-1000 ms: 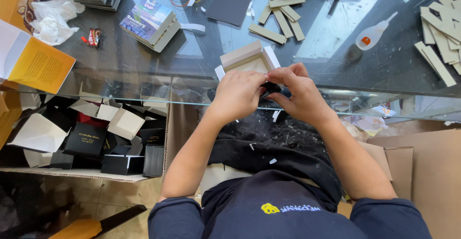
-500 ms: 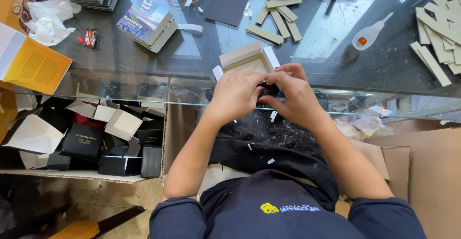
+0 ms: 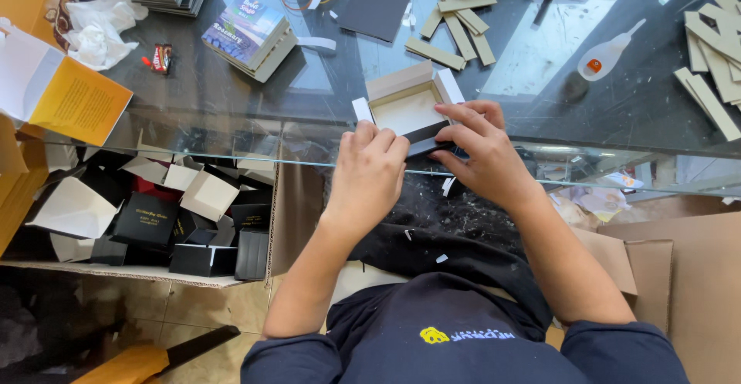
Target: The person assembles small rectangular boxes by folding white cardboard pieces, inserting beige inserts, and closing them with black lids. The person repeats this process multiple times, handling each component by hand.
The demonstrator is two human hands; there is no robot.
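A small open box (image 3: 407, 104) with a pale cardboard inside and black outer covering rests on the glass table (image 3: 231, 121) near its front edge. My left hand (image 3: 369, 172) presses against the box's near-left side with curled fingers. My right hand (image 3: 478, 148) grips the box's near-right side, fingers laid over its black edge. Both hands touch the box; its near wall is hidden beneath them.
Cardboard strips (image 3: 455, 25) and a black square sheet (image 3: 374, 7) lie further back. A glue bottle (image 3: 606, 56) lies at right, more strips (image 3: 714, 60) at far right. A stack of printed cards (image 3: 248, 35) sits left. A carton of black boxes (image 3: 177, 214) stands below.
The view has shifted so the box interior now shows. My hands have spread slightly apart along the box's near edge, staying on it.
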